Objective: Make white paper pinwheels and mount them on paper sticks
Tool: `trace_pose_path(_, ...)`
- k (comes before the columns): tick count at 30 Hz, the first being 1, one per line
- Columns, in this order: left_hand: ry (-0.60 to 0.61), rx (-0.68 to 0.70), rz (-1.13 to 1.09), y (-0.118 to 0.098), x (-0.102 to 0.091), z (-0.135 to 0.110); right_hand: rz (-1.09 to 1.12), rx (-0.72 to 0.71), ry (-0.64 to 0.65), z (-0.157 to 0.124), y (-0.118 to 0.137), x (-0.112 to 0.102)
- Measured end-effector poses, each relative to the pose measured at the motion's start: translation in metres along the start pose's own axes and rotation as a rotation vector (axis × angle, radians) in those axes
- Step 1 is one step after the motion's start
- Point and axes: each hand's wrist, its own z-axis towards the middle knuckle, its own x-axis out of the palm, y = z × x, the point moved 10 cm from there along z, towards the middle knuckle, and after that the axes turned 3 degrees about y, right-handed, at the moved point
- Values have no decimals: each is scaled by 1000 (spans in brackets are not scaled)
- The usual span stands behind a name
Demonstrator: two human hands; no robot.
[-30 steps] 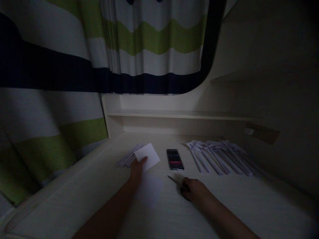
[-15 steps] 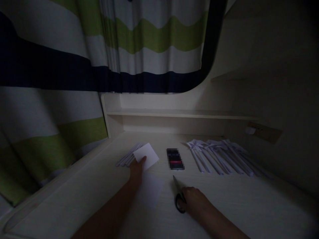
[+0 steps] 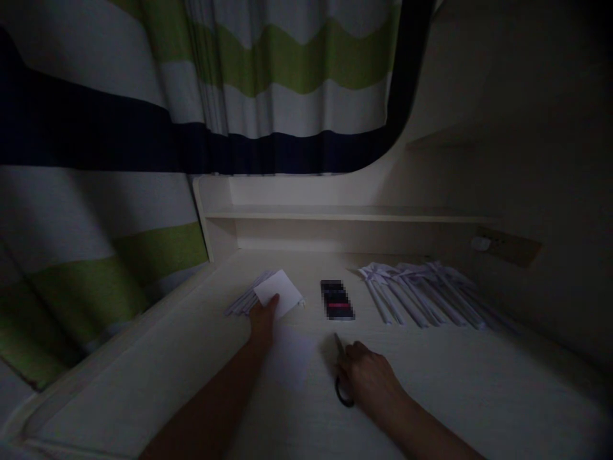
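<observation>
My left hand [image 3: 263, 317] pinches a white square of paper [image 3: 281, 291], thumb on top, beside a bundle of rolled paper sticks [image 3: 239, 301] on the desk. A second pale sheet [image 3: 293, 361] lies flat just right of my left forearm. My right hand [image 3: 366, 377] is closed around a pair of scissors [image 3: 343, 395] with black handles. The blades point away from me, towards a dark phone [image 3: 337, 300] lying on the desk, and the fingers cover part of them.
Several rolled paper sticks with folded paper tops [image 3: 421, 294] lie in a row at the right. A low shelf [image 3: 335, 213] runs along the back. Striped curtains [image 3: 96, 191] hang at the left and behind. A wall socket plate [image 3: 510, 246] is at the right.
My right hand has shifted slightly left and up over the scissors, covering more of the blades. My left hand still holds the paper. The view has tilted a little.
</observation>
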Motion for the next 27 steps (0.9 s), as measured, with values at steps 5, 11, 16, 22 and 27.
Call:
trace_pose_path(5,-80,42,29,-4,-10,2,174,-305,-125,-6,48,-11)
trace_pose_path(11,-137,27,18,0,-23,9,133,-308,-85,0,50,13)
trace_pose_path(16,-148,22,-6,-2,-26,12,174,-307,-91,3,50,14)
trace_pose_path(22,-82,4,-10,-3,-15,5,279,-267,-209,5,36,0)
trace_pose_path(27,112,-59,-56,4,16,-12,587,-94,-366,17,-26,-18)
